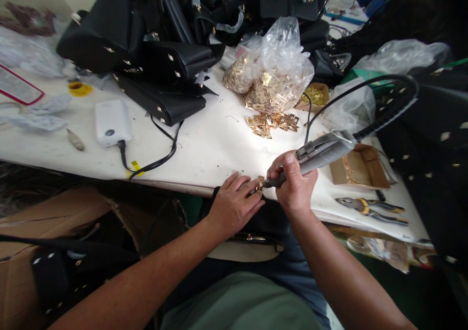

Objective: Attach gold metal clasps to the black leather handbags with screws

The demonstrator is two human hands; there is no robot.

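In the head view, my right hand (295,186) is wrapped round a grey electric screwdriver (323,150), its tip pointing left. The tip meets a small gold metal fitting (260,183) at the table's front edge. Bent fingers of my left hand (236,201) press around this fitting and the black handbag (274,218) beneath it. The handbag lies on my lap against the table edge, partly hidden by my hands and arms. Loose gold fittings (270,123) are heaped on the table beyond.
Plastic bags of gold fittings (274,88) stand behind the heap. Black handbags (164,93) are piled at the back left. A white power bank (112,122) with a black cable lies left. At right are a cardboard box (369,166) of small gold pieces and pliers (373,208).
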